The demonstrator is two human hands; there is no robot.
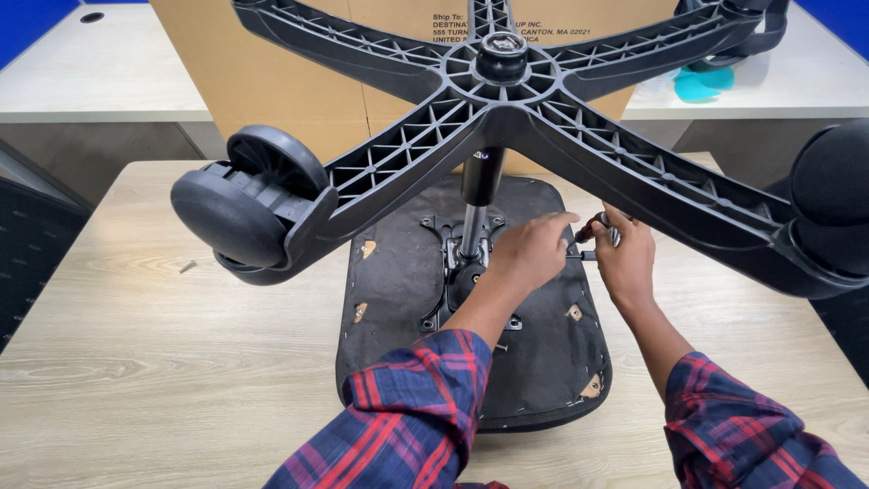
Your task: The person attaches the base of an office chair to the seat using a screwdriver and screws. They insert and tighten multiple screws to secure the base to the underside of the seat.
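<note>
An upside-down office chair lies on the wooden table [163, 362]: its black seat underside [398, 272] faces up, and a gas cylinder [478, 195] rises from the metal mechanism plate to the black five-arm base [507, 91]. My left hand [529, 252] rests on the mechanism beside the cylinder, fingers curled around a part I cannot make out. To its right, my right hand [625, 258] grips a small red-and-black handled tool [593, 228] whose metal tip points toward the left hand. Both sleeves are red and blue plaid.
A black caster wheel [249, 204] hangs at the end of the left base arm, another caster [828, 195] at the right. A large cardboard box [272, 81] stands behind. A small screw [187, 266] lies on the table at left. Grey desks sit further back.
</note>
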